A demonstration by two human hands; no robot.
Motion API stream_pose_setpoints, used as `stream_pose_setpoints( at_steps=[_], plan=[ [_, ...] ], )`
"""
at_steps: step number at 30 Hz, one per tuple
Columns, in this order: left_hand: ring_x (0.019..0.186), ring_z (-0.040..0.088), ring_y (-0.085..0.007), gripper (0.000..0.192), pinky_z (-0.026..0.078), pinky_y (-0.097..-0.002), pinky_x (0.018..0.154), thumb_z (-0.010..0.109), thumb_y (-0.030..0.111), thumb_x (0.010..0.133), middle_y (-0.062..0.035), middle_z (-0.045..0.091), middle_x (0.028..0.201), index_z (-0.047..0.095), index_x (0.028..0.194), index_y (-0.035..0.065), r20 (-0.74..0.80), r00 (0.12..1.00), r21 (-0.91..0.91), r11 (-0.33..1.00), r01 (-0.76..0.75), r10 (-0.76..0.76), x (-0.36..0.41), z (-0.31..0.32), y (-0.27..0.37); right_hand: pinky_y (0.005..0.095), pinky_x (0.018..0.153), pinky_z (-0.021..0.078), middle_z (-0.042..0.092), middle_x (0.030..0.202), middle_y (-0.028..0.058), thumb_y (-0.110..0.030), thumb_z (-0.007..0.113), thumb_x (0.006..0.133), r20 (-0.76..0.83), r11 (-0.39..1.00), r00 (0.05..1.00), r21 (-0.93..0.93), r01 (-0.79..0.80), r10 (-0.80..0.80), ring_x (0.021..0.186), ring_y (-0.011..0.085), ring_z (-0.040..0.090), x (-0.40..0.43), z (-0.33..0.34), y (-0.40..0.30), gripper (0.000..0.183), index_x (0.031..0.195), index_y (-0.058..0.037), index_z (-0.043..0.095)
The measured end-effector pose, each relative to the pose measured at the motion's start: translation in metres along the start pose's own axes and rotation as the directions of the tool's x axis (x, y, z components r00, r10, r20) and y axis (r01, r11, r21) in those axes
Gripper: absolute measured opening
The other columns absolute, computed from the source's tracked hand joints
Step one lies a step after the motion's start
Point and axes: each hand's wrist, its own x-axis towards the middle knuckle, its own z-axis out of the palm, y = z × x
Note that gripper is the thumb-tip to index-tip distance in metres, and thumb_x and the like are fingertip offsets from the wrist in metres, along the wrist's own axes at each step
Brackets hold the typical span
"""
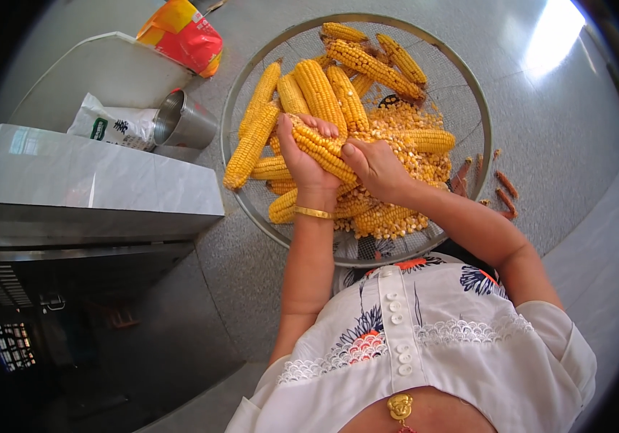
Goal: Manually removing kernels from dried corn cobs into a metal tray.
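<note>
An ear of dried yellow corn [320, 149] lies aslant in my left hand [306, 165], whose fingers wrap over its far side. Some kernel rows on its upper face look stripped. My right hand [382, 170] grips the ear's right end, its thumb pressed on the kernels and its other fingers mostly hidden. Both hands are above a round wire-mesh sieve [490, 124] with a metal rim. Whole ears, such as a long ear [252, 146] on the left, fill its left and far sides. Loose kernels [401, 122] are heaped at its middle and right.
Several bare reddish cobs [506, 201] lie on the grey floor [558, 162] right of the sieve. At left, a tiled ledge [98, 173] juts towards the sieve. Beside it are a metal bucket [193, 122], a white printed sack [120, 122] and a red-yellow bag [185, 38].
</note>
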Motion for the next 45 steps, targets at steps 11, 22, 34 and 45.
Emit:
stream_pose_setpoints(
  at_steps=[11,22,34,45],
  plan=[
    [0.056,0.046,-0.0182,0.037,0.042,-0.0302,0.057,0.045,0.042,0.082,-0.0059,0.045,0.056,0.043,0.067,0.0086,-0.043,0.997,0.022,0.997,0.068,-0.067,0.003,0.004,-0.004,0.0415,0.052,0.0394,0.052,0.06,0.0225,-0.038,0.031,0.089,-0.127,0.972,0.967,0.116,-0.205,0.219,0.053,0.0359,0.051,0.001,0.011,0.012,0.052,0.073,0.0044,0.054],
    [0.053,0.042,-0.0175,0.042,0.037,-0.0307,0.058,0.04,0.05,0.083,-0.0044,0.046,0.056,0.047,0.072,0.0103,0.055,0.998,-0.291,0.957,0.017,-0.001,0.005,-0.008,0.021,0.0206,0.036,0.0254,0.043,0.054,0.0008,-0.044,0.034,0.089,0.529,0.554,0.822,0.629,-0.546,0.21,0.038,0.0066,0.035,0.006,-0.008,0.009,0.042,0.072,-0.0066,0.044],
    [0.066,0.051,-0.0188,0.037,0.045,-0.0307,0.064,0.05,0.048,0.08,-0.0046,0.05,0.067,0.047,0.079,0.0116,-0.052,0.997,-0.126,0.99,-0.066,0.06,0.004,-0.005,0.021,0.0183,0.038,0.0283,0.046,0.063,-0.0007,-0.042,0.038,0.089,0.376,0.742,0.91,0.558,-0.372,0.174,0.045,0.0044,0.037,0.006,-0.008,0.002,0.037,0.087,-0.0064,0.048],
    [0.063,0.052,-0.0163,0.036,0.047,-0.0286,0.061,0.052,0.048,0.08,-0.0029,0.05,0.066,0.046,0.076,0.0118,-0.207,0.976,-0.098,0.991,-0.092,0.07,0.003,-0.001,0.018,0.0284,0.049,0.0388,0.052,0.068,0.0079,-0.04,0.047,0.084,-0.036,0.982,0.998,0.183,0.051,-0.045,0.055,0.0149,0.049,0.011,0.001,0.015,0.04,0.096,-0.0025,0.043]
  ],
)
